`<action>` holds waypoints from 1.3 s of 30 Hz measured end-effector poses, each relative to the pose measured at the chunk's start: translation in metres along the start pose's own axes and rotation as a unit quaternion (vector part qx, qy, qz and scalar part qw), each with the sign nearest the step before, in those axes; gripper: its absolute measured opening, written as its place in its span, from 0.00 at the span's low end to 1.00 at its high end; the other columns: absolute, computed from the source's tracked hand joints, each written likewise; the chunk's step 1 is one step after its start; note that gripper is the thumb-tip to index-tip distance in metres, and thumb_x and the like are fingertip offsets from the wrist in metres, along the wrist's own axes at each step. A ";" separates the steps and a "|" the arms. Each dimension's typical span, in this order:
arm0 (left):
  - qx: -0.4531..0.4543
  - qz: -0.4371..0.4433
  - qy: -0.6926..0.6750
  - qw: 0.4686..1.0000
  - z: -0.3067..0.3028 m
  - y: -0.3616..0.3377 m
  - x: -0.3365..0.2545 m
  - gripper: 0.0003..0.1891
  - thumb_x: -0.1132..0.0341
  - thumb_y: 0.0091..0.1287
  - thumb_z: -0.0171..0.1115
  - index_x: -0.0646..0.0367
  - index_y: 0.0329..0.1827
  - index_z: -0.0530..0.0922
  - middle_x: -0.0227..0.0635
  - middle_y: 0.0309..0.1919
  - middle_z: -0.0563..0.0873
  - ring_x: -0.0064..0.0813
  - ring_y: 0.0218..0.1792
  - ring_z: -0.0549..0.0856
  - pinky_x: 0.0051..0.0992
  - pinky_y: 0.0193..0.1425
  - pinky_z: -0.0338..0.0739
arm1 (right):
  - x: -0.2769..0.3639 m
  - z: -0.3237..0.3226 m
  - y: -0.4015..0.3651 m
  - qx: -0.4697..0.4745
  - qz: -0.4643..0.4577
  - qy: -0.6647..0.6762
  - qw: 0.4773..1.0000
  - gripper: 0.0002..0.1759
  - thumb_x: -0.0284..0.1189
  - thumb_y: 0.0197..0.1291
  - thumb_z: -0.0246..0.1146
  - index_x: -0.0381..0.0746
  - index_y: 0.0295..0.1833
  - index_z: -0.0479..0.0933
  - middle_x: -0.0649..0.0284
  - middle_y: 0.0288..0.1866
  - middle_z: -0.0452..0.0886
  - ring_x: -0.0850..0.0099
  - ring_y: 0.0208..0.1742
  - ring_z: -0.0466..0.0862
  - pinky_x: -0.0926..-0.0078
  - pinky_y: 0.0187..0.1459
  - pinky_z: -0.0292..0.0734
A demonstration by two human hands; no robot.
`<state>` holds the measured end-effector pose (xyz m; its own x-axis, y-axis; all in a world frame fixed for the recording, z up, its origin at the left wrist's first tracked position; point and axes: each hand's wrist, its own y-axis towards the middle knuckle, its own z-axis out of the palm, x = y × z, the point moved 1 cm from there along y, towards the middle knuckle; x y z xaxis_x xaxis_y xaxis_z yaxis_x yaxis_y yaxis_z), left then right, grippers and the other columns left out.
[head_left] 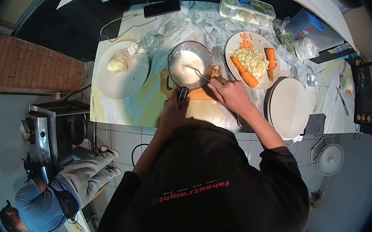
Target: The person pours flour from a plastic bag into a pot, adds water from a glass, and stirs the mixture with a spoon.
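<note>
My left hand (174,111) is closed around the black handle of a round saucepan (209,55). The pan holds a creamy white liquid (186,61) and sits over a wooden board (200,94). In my right hand (231,94) is a thin metal utensil (198,73), its far end dipped in the liquid; I cannot tell whether it is a fork or a spoon. Close to the right hand stands a white plate (261,40) with shredded cabbage (253,63), diced carrot (246,41) and larger carrot pieces (247,77).
A piece of cabbage (118,63) lies on a large plate (115,88) at the left. Stacked plates (289,107) stand at the right front edge. Farther back are a phone (162,9) and an egg carton (247,9). Another person (45,203) is at the lower left.
</note>
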<state>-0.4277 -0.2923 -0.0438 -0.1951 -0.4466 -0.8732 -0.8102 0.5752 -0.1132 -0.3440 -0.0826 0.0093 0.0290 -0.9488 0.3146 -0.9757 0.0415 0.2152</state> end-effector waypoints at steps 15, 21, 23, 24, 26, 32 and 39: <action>-0.013 0.015 -0.014 1.000 0.001 0.001 0.001 0.17 0.62 0.70 0.64 0.64 0.54 0.74 0.50 0.29 0.86 0.48 0.30 0.88 0.42 0.34 0.78 | -0.006 0.008 0.004 0.030 0.072 0.012 0.997 0.12 0.36 0.71 0.56 0.39 0.40 0.78 0.50 0.28 0.83 0.50 0.25 0.83 0.55 0.29 0.77; -0.001 -0.017 0.014 1.000 0.005 -0.001 0.004 0.18 0.61 0.70 0.64 0.64 0.56 0.73 0.52 0.33 0.87 0.49 0.35 0.89 0.43 0.37 0.79 | 0.005 0.028 -0.001 0.038 0.210 0.271 0.939 0.17 0.36 0.73 0.54 0.35 0.46 0.81 0.42 0.26 0.81 0.51 0.29 0.85 0.60 0.36 0.78; -0.008 -0.012 0.002 1.000 0.005 -0.001 0.003 0.18 0.62 0.70 0.63 0.64 0.55 0.74 0.52 0.33 0.87 0.51 0.34 0.89 0.42 0.37 0.79 | 0.004 0.047 0.001 0.033 0.248 0.357 0.900 0.17 0.36 0.73 0.53 0.33 0.47 0.82 0.42 0.28 0.81 0.54 0.30 0.85 0.63 0.37 0.77; -0.007 -0.011 0.003 1.000 0.005 -0.001 0.004 0.18 0.62 0.70 0.63 0.64 0.55 0.74 0.52 0.33 0.87 0.51 0.34 0.89 0.42 0.37 0.79 | 0.003 0.056 0.006 -0.020 0.254 0.396 0.882 0.18 0.36 0.73 0.53 0.32 0.48 0.81 0.41 0.29 0.81 0.57 0.30 0.84 0.65 0.37 0.76; -0.004 -0.010 0.008 1.000 0.005 0.001 0.009 0.18 0.63 0.70 0.64 0.64 0.55 0.74 0.52 0.32 0.87 0.51 0.34 0.89 0.42 0.36 0.79 | -0.002 0.066 0.011 -0.074 0.258 0.435 0.860 0.18 0.35 0.74 0.54 0.31 0.48 0.81 0.41 0.30 0.81 0.60 0.31 0.84 0.67 0.38 0.75; 0.007 -0.012 0.012 1.000 0.000 0.002 0.005 0.18 0.63 0.69 0.64 0.64 0.56 0.74 0.50 0.30 0.86 0.45 0.32 0.89 0.41 0.35 0.78 | 0.001 0.028 0.013 -0.028 0.302 0.262 0.916 0.16 0.33 0.72 0.54 0.32 0.45 0.82 0.42 0.24 0.80 0.47 0.26 0.81 0.62 0.34 0.76; 0.011 -0.021 0.011 1.000 0.004 0.000 0.006 0.19 0.62 0.69 0.64 0.64 0.57 0.74 0.49 0.31 0.86 0.44 0.34 0.89 0.40 0.38 0.79 | 0.021 0.036 0.010 -0.022 0.264 0.369 0.891 0.20 0.36 0.73 0.54 0.26 0.48 0.81 0.37 0.32 0.81 0.55 0.34 0.86 0.62 0.40 0.77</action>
<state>-0.4265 -0.2928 -0.0511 -0.1743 -0.4852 -0.8568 -0.8058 0.5704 -0.1591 -0.3612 -0.1137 -0.0146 -0.2815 -0.3300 0.9010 -0.8865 0.4489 -0.1126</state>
